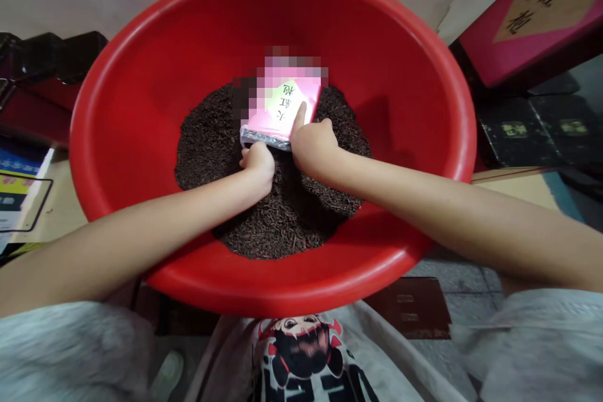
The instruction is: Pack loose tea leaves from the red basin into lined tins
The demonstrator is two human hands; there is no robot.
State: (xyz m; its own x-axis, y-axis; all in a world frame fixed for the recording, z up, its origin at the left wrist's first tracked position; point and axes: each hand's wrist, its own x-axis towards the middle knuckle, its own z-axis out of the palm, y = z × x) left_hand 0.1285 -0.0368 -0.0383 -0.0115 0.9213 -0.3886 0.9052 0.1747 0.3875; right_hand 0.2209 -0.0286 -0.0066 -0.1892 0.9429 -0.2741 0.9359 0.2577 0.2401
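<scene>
A pink tea package [287, 107] with a pale diamond label and dark characters is tilted over the loose dark tea leaves [282, 229]. Clear wrap gathers along its near edge, and its far end is blurred out by large pixels. At its lower left corner, my left hand [259, 166] is closed on the near edge, the fingers partly hidden beneath. My right hand [313, 146] grips the package's lower right side, index finger stretched along the front. Both hands are inside a big red plastic basin [405, 94], above the leaves heaped on its bottom.
Dark boxes [61, 63] stand left of the basin, above printed packaging [19, 182]. To the right are a large pink-and-gold box [541, 12] and black packages with gold labels [513, 129]. A brown flat piece [409, 308] lies on the tiled floor below.
</scene>
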